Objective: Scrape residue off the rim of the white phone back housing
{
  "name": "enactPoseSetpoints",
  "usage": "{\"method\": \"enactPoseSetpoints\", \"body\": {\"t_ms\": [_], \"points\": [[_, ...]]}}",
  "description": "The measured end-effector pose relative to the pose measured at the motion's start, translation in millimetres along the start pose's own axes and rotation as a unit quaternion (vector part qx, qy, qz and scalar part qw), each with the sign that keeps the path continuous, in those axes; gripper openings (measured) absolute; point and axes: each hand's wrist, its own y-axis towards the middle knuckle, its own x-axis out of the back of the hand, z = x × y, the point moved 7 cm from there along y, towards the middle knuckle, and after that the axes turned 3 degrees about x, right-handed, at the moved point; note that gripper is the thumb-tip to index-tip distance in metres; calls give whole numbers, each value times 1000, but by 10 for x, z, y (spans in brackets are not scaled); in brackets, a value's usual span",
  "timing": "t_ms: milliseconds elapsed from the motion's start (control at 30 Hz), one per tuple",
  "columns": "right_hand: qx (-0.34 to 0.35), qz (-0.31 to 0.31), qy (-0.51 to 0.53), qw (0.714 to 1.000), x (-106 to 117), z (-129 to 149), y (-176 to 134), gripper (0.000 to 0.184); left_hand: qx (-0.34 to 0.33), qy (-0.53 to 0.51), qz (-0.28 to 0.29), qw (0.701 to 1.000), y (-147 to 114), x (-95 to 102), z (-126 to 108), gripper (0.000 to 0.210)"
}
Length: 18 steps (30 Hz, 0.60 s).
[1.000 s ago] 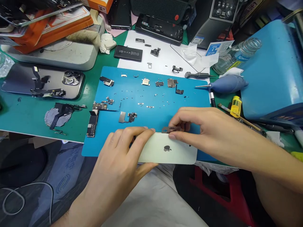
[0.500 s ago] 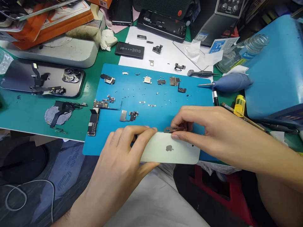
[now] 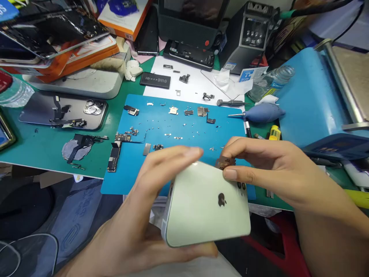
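My left hand (image 3: 135, 200) grips a pale green phone (image 3: 198, 207) by its long edges, fingers over the far edge and thumb underneath the near one. The phone's back, with a dark apple logo, is tilted toward me. Between the thumb and fingers of my right hand (image 3: 259, 165) is a thin metal razor blade (image 3: 225, 161), close against the far edge of the phone near its camera corner. Whether the blade's edge enters the seam cannot be seen. My right thumb partly covers the camera lenses.
A blue mat (image 3: 135, 181) carries small screws, brackets and a logic board (image 3: 113, 157). Behind it are a battery (image 3: 155, 80), a screwdriver (image 3: 232, 103) and a blue air blower (image 3: 265, 112). To the left lies a dark phone (image 3: 69, 111) with flex cables on top.
The phone has been raised toward me and tilted, so it looks larger. The blade and my right hand have shifted slightly right along its far edge. My head view has tipped up.
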Motion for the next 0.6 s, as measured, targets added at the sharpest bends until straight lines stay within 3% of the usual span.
{"method": "enactPoseSetpoints", "body": {"t_ms": [100, 167, 233, 300, 433, 600], "points": [[1, -58, 132, 990, 2, -68, -82, 26, 35, -171, 3, 985, 204, -97, -8, 84], [20, -113, 183, 976, -17, -101, -134, 26, 74, -291, 4, 954, 368, -225, 25, 71], [44, -167, 190, 967, -46, -126, -193, 24, 98, -394, 5, 914, 534, -364, 43, 65], [61, -212, 170, 960, -71, -163, -252, 22, 66, -456, 0, 888, 692, -453, 0, 61], [73, -266, 150, 949, -81, -289, -319, 18, 24, -432, -14, 902, 892, -568, -26, 63], [77, -273, 164, 945, -93, -417, -289, 21, 24, -395, -58, 916, 968, -614, 71, 70]]}}
